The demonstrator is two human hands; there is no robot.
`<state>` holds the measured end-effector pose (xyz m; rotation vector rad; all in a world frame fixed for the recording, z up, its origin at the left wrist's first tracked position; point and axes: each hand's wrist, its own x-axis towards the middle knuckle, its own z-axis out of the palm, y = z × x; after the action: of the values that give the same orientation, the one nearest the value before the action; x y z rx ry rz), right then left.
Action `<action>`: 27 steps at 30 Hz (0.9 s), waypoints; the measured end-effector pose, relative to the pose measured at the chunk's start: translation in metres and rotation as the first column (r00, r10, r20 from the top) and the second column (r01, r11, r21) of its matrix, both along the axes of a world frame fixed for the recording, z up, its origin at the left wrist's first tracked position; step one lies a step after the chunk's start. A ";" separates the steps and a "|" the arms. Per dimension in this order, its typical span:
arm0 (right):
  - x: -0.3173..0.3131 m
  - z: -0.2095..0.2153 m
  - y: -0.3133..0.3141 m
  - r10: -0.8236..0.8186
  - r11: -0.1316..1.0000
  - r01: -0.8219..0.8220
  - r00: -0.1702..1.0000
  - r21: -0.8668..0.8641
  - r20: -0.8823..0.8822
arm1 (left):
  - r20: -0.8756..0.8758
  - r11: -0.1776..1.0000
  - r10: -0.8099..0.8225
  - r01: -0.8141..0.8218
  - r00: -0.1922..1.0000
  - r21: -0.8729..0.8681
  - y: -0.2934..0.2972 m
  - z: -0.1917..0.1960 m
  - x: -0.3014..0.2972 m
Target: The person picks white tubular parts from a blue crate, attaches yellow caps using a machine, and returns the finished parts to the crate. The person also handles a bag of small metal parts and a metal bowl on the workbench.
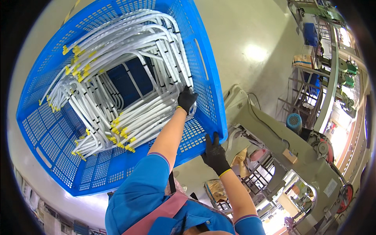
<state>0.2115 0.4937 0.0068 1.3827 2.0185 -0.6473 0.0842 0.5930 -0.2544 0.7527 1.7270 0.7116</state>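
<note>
The left hand [186,98] grabs the white tubes [129,70] mid-frame; they stretch up-left. The right hand [214,153] grips the blue basket [203,70] rim.

Large blue perforated plastic crate [203,74]: moulded lattice walls, slightly glossy. Bent white tubes [156,43]: smooth, satin sheen, fitted with yellow plastic end caps [119,133]. Both hands wear matt black knitted fabric gloves, left hand [186,98] and right hand [214,154]. Pale floor [250,43]: polished, reflective.
</note>
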 end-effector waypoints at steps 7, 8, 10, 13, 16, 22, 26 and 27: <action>0.003 -0.005 -0.003 0.068 0.995 -0.067 0.998 0.079 -0.009 | 0.738 0.952 0.126 -0.290 0.663 0.098 0.004 0.088 -0.019; 0.003 -0.007 -0.004 0.080 0.992 -0.080 0.997 0.097 0.001 | 0.666 0.953 0.055 -0.238 0.744 0.187 -0.001 0.112 -0.022; 0.005 -0.010 -0.006 0.060 0.996 -0.062 0.998 0.065 0.038 | 0.614 0.977 -0.023 -0.111 0.789 0.180 -0.008 0.158 -0.036; 0.012 -0.021 -0.011 0.033 0.997 -0.035 0.999 0.063 0.037 | 0.696 0.971 -0.027 -0.147 0.717 0.190 -0.020 0.229 -0.056; 0.021 -0.036 -0.016 -0.003 0.994 0.010 0.998 0.107 -0.062 | 0.862 0.965 -0.089 -0.172 0.499 0.199 -0.041 0.300 -0.094; 0.002 -0.039 -0.026 0.146 0.975 -0.106 0.969 0.197 -0.201 | 0.787 0.950 -0.059 -0.208 0.615 0.234 -0.105 0.443 -0.190; -0.027 0.006 -0.034 0.000 0.996 0.070 0.654 0.060 -0.756 | 0.755 0.887 -0.027 -0.332 0.655 0.319 -0.173 0.526 -0.185; -0.033 0.023 -0.029 -0.069 0.997 0.073 0.548 -0.034 -0.833 | 0.741 0.863 -0.061 -0.338 0.669 0.376 -0.187 0.544 -0.177</action>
<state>0.1783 0.4646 0.0303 1.2625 2.6696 -1.5923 -0.0928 0.4059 0.2900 0.5325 0.8471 1.3860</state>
